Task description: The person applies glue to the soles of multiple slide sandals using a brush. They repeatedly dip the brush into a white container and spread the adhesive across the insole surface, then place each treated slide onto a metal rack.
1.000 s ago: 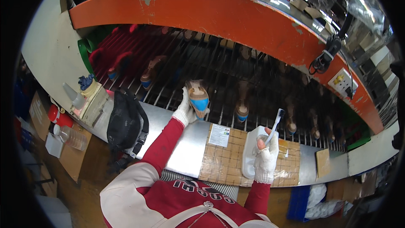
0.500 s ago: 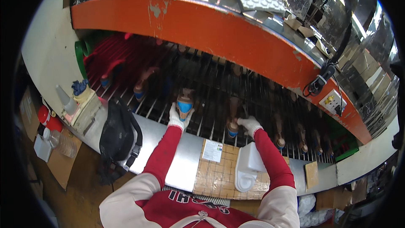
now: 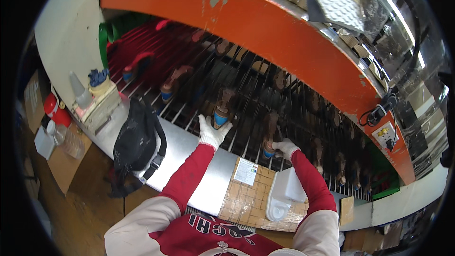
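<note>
Both my hands wear white gloves over the metal rods of a conveyor bed [image 3: 189,121]. My left hand [image 3: 214,134] has its fingers and thumb spread around the near end of a brown shoe-shaped piece with a blue band [image 3: 221,115], likely a shoe on a last; whether it touches is hard to see. My right hand [image 3: 286,148] is closed at the near end of a similar shoe [image 3: 269,135], its fingers against the side. Part of that grip is hidden. Several more such shoes, among them one at the left [image 3: 167,92] and one at the right [image 3: 341,173], lie along the rods.
An orange machine panel [image 3: 246,14] arches over the bed, with red glow at its left. On the metal ledge [image 3: 189,180] lie a black bag [image 3: 135,137], a wrapped cardboard sheet [image 3: 246,194] and a white plastic holder [image 3: 286,192]. A socket plate [image 3: 386,135] sits at the right.
The view has shifted, so the scene sits lower and to the right. My left hand's fingers have spread from around the shoe's near end. My right hand stays by its shoe.
</note>
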A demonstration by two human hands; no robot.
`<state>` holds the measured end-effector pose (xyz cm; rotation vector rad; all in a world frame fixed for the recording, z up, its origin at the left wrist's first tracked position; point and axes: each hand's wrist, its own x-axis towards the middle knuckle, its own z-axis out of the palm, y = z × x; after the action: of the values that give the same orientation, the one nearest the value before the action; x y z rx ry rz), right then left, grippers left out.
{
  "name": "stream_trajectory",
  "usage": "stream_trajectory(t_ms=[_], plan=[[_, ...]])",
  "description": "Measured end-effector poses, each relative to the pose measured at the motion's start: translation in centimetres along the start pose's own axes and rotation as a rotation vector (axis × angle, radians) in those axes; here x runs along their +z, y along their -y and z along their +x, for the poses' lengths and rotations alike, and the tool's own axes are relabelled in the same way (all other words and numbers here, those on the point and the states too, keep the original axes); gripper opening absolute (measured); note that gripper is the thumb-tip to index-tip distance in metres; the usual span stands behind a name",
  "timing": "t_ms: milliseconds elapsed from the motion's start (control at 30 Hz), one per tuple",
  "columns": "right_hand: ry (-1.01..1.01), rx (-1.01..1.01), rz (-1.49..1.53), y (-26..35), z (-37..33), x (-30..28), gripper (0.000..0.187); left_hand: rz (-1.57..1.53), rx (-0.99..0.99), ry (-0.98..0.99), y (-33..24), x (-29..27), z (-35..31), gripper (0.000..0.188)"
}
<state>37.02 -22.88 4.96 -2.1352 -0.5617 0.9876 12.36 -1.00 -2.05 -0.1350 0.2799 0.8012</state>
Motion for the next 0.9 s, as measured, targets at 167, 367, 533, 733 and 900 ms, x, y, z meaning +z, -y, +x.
stream_trajectory(t_ms=[167,367,533,733,900], plan=[[-0.011,-0.004,0.020,-0.1,0.4,-0.5,0.035,0.211,0.106,-0.002,2.7,0.5,-4.4,0.128],[-0.094,0.010,0.042,0.5,-0.5,-0.3,0.038,0.321,-0.115,0.139,5.1,-0.4,-9.9,0.103],[-0.145,-0.036,-0.350,3.2,-1.8,1.9,0.064,0.304,-0.268,0.280,5.4,-0.7,-8.9,0.105],[-0.212,-0.115,-0.640,4.8,-3.2,4.2,0.074,0.321,-0.366,0.305,6.5,-0.7,-7.7,0.098],[-0.309,-0.157,-0.476,4.8,-3.7,2.5,0.066,0.310,-0.391,0.309,6.3,-0.8,-7.4,0.100]])
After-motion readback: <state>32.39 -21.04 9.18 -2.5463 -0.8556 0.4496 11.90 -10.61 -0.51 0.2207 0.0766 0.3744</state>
